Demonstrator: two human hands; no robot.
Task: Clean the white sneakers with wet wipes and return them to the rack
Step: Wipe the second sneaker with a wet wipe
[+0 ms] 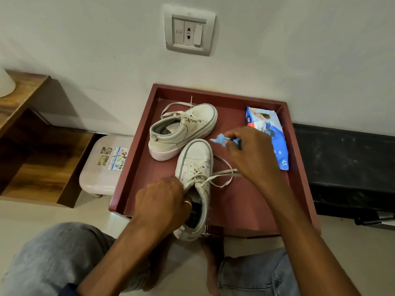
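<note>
Left hand [164,201] curled tight at the collar of the near sneaker [195,184], fingers tucked down inside the opening, a ring showing on one of them. Near sneaker pinned in place on the maroon tray [235,201], toe aimed at the wall, heel hanging past the tray's front edge, laces [220,176] trailing loose off to the right.

Right hand [252,152] up above the tray, fingers pinched together on a small crumpled blue scrap [221,140] with a pointed end poking out to the left; whether a wipe or a torn bit of wrapper, cannot tell. Hand hovering just beside the wet wipes pack [271,133], partly covering its near-left edge.

Pack lying flat along the tray's right side, blue and white, long way toward the wall.

Second sneaker [183,131] behind the first, resting on its sole, toe toward the upper right, pinkish sole edge facing forward, toe of the near sneaker touching its side. Both sneakers on the tray, none on any rack.

Pale stool [102,167] with stickers just left of the tray.
</note>
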